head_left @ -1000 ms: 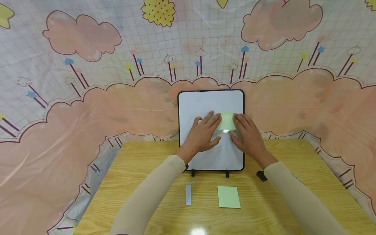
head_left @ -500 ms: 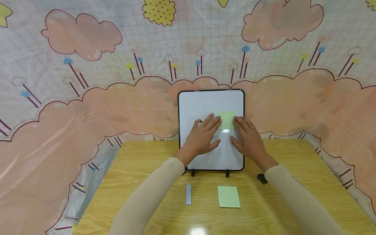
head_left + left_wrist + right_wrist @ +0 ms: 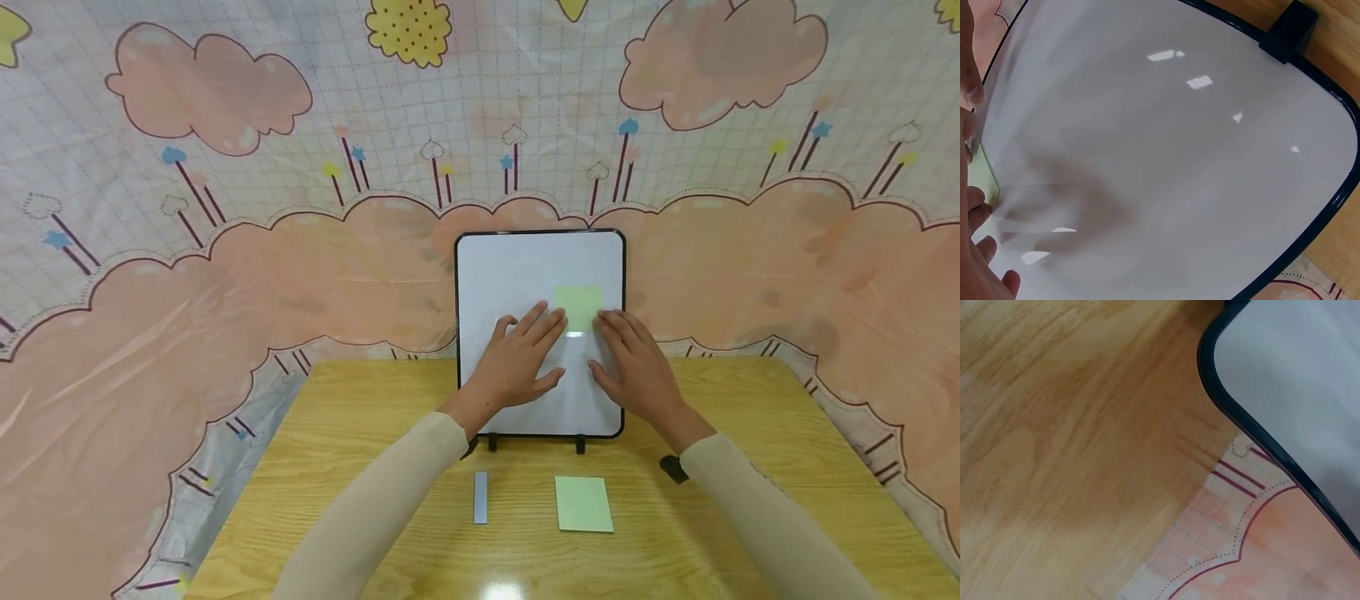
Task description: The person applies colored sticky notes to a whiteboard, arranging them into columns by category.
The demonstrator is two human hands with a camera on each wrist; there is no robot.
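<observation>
A pale green sticky note lies against the upper right part of a black-framed whiteboard. My left hand has its fingers spread, the fingertips touching the note's left edge. On the other side, my right hand lays its fingertips at the note's lower right edge, thumb held apart. Both hands have extended fingers. In the left wrist view, part of the left hand shows at the left border beside the green note. The right wrist view shows only the board's corner, with no hand visible.
The whiteboard stands upright on black feet on a wooden table. In front of it lie a pad of green sticky notes and a narrow grey-blue strip. A patterned curtain hangs behind.
Both hands have slid down a little along the note's sides, uncovering more of it. The note bowed outward slightly at first and now looks flat on the board.
</observation>
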